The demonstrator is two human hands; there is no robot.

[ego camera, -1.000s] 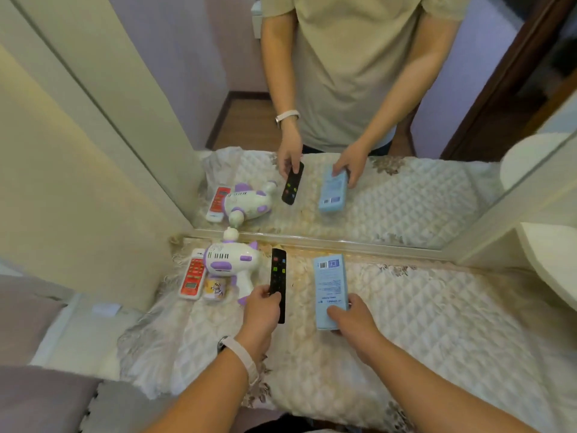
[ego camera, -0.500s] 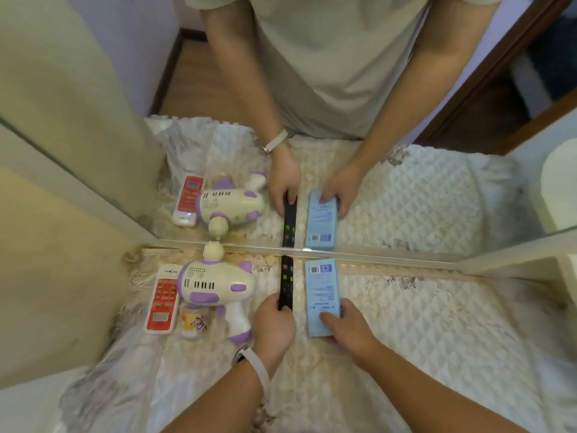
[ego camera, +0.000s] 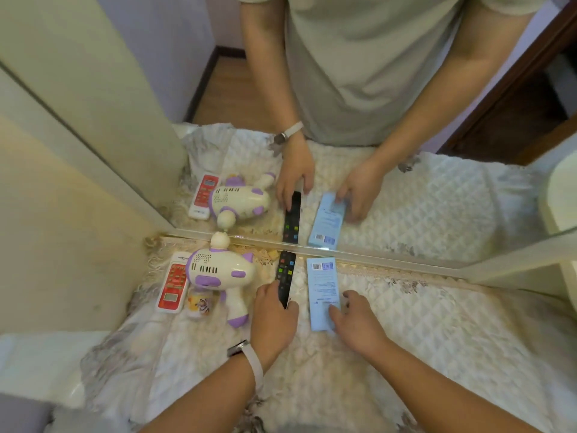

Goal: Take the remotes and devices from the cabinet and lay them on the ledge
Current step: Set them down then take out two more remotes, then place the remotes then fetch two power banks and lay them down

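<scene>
We note left hand fingers clasping black remote, far end at mirror. Right hand fingers spread flat on blue device, apparently squaring both parallel on quilted ledge.

Quilted cloth cover (matt); glossy plastic black remote

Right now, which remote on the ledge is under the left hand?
The black remote with coloured buttons, its near end under the left hand. The red-and-white remote lies untouched beyond the toy gun.
</scene>
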